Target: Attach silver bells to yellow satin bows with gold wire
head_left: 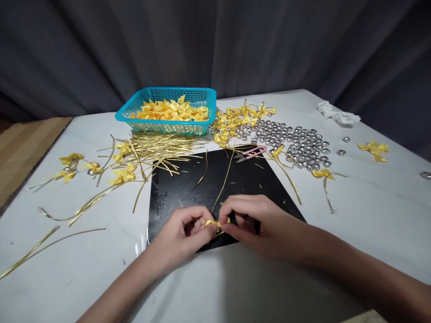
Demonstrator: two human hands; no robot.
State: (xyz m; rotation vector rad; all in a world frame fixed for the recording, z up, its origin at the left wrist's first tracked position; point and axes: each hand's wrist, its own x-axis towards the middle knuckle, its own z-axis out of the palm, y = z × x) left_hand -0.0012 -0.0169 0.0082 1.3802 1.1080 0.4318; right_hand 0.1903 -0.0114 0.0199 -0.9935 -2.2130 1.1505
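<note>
Over the near part of a black mat [182,188], my left hand [190,229] and my right hand [251,222] meet at a small yellow ribbon bow [213,223]. Both hands are closed in a pinch on it, the left at its left side and the right at its right side. A gold cord [224,184] runs from the bow away across the mat. Something small and shiny shows just under the bow, partly hidden by the fingers. Pink-handled thread snips [252,153] lie at the mat's far right edge.
A blue basket [164,125] of yellow bows stands at the back. Before it lie gold cords [161,148]. Silver bells or beads [289,139] spread to the right, beside finished-looking bows [239,119]. More bows [124,174] lie left, and a white cloth [338,114] back right.
</note>
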